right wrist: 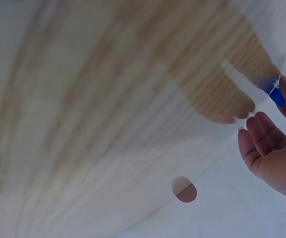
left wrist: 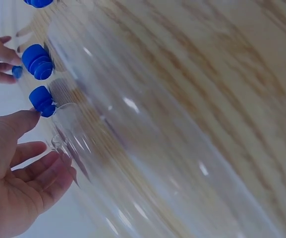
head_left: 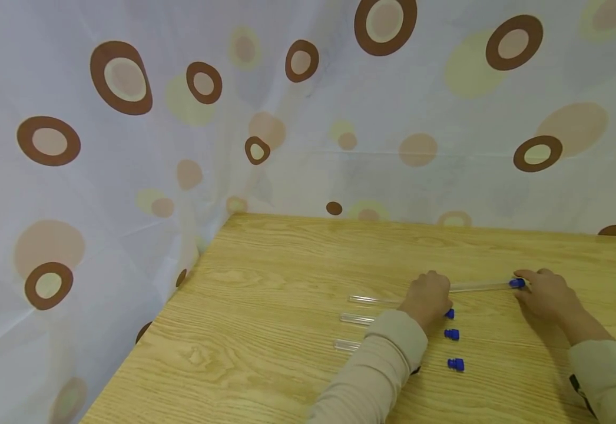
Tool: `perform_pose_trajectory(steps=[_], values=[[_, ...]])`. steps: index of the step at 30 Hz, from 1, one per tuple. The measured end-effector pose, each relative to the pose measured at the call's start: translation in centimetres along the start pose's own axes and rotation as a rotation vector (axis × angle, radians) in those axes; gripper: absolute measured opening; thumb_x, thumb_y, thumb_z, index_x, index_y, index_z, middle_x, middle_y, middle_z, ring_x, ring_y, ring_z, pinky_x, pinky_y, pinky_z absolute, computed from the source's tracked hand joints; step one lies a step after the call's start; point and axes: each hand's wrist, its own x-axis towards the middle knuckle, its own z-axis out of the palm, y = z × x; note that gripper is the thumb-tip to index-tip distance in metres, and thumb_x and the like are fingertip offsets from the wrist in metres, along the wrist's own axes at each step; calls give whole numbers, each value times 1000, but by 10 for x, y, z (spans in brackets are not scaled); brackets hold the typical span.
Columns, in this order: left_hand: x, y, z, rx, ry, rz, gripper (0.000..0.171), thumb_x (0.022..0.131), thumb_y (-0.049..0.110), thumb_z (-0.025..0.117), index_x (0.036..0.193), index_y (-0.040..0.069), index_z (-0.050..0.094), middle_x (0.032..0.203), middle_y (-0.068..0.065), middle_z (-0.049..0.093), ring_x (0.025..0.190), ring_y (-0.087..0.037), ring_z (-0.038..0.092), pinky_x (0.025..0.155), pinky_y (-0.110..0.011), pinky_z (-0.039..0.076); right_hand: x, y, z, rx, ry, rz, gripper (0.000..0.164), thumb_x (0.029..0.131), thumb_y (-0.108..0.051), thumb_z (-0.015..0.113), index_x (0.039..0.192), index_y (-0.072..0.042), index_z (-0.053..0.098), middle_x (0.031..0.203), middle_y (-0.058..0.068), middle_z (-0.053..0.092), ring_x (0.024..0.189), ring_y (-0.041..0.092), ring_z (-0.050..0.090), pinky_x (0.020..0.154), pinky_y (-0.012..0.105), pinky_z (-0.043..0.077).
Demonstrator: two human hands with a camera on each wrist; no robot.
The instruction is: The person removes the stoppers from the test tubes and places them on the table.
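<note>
My left hand [head_left: 427, 297] holds one end of a clear test tube [head_left: 477, 287] over the wooden table. At the tube's far end my right hand [head_left: 549, 297] pinches a blue cap [head_left: 517, 283] between thumb and index finger, its other fingers loosely bent in the right wrist view. Whether that cap sits fully on the tube cannot be made out. Three more clear tubes, including an upper tube [head_left: 374, 300], a middle tube [head_left: 357, 318] and a lower tube [head_left: 346, 345], lie partly hidden behind my left arm. In the left wrist view, a blue cap [left wrist: 42, 101] shows beside my left thumb.
Separate blue caps, such as the middle cap [head_left: 451, 334] and the nearest cap [head_left: 456, 364], lie on the wooden table [head_left: 244, 318] right of the left forearm. A patterned cloth [head_left: 308, 118] hangs behind the table and along its left side.
</note>
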Motion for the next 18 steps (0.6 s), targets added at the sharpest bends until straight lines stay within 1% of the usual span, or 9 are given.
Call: perform_pose_trajectory(steps=[3,5,8,12,15,18], values=[[2,-1,2,-2,1,-8,11,88,35,63,90,25,67,92,12,61,83,-3,58,60,-16,48,-1,-2,0,1,20,-8,38,86,-6,60,114,18,49,97,42,49,84,53,51,64,55,49],[3,-2,3,-13,4,-5,9,89,32,63,88,24,68,92,11,62,83,-4,58,61,-17,48,0,-2,1,9,31,-17,34,86,-4,60,110,17,51,94,39,51,82,51,53,63,54,49],[4,-3,5,-14,16,0,8,89,30,63,86,24,68,90,11,64,83,-4,60,60,-18,49,1,-2,2,27,40,-29,29,85,-3,60,106,16,54,91,36,52,79,46,53,61,51,49],[5,-3,5,8,31,-5,9,90,29,62,87,25,69,89,12,65,82,-3,61,60,-17,49,1,-3,3,52,44,-32,26,85,-2,59,103,16,55,88,33,53,76,41,54,60,47,48],[4,-2,5,5,28,-6,9,91,27,60,89,25,69,90,11,65,83,-3,60,61,-17,50,1,-3,2,56,45,-33,25,85,-2,60,101,16,56,85,31,54,74,38,54,59,45,48],[4,-2,4,2,21,-2,10,92,26,59,90,24,69,92,11,65,85,-4,60,63,-17,50,0,-4,-1,66,25,-22,24,85,-4,60,100,15,56,84,29,54,73,36,54,59,44,47]])
